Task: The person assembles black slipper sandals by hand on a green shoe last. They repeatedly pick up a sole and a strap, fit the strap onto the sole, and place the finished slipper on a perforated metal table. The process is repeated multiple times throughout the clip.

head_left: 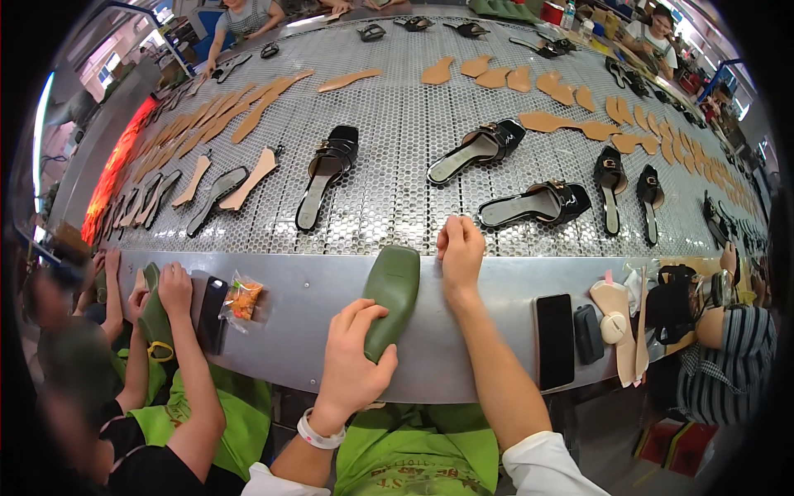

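My left hand (357,355) grips a green shoe last (397,289) by its lower end, tilted over the metal ledge. My right hand (461,255) is closed just right of it, at the ledge's far edge; anything in its fingers is hidden. Beyond that hand, on the perforated metal surface, lies a shiny black slide sandal (538,205) with a gold buckle. Another black sandal (478,150) lies farther back, and a third black sandal (328,175) lies to the left.
A phone (554,341) and a dark case (588,334) lie right on the ledge (289,326). Left are a snack bag (243,298) and a black phone (212,314). A co-worker's hands (175,289) hold another green last (155,314). Tan insoles (265,103) lie across the surface.
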The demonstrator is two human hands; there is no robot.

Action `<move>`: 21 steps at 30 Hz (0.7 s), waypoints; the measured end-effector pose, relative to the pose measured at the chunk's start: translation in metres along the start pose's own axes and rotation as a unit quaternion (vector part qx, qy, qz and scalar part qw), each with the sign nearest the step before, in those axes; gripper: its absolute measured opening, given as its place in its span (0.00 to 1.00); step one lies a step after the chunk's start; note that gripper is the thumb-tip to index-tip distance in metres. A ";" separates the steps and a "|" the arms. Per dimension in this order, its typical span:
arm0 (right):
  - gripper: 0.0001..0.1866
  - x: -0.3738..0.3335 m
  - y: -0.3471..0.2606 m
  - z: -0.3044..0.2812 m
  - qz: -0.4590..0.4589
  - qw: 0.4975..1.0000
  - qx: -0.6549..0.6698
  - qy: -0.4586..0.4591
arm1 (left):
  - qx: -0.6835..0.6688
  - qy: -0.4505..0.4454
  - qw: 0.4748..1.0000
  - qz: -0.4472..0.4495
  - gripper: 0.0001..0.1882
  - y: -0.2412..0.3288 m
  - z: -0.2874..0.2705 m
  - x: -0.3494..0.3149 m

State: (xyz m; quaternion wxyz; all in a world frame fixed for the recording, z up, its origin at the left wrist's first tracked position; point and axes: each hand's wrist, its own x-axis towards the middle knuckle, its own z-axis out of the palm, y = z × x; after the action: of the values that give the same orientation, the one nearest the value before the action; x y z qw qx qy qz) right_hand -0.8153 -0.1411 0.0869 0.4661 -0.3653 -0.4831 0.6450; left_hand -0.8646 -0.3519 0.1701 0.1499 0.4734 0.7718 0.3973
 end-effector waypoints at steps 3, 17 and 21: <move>0.08 0.010 -0.008 0.002 0.031 0.997 0.061 -0.043 | -0.009 -0.012 1.000 -0.006 0.23 -0.001 -0.003 0.001; 0.10 0.001 0.000 -0.012 0.146 0.862 0.447 -0.189 | -0.105 -0.058 0.993 0.004 0.19 -0.006 -0.002 0.011; 0.10 0.001 -0.002 -0.005 0.154 0.843 0.477 -0.196 | -0.288 -0.019 0.957 -0.014 0.15 -0.031 -0.010 0.039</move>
State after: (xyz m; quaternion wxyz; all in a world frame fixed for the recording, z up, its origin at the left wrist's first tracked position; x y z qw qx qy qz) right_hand -0.8105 -0.1381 0.0877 0.3735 -0.0336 -0.1348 0.9172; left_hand -0.9098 -0.3306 0.1587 0.3005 0.4065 0.6281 0.5915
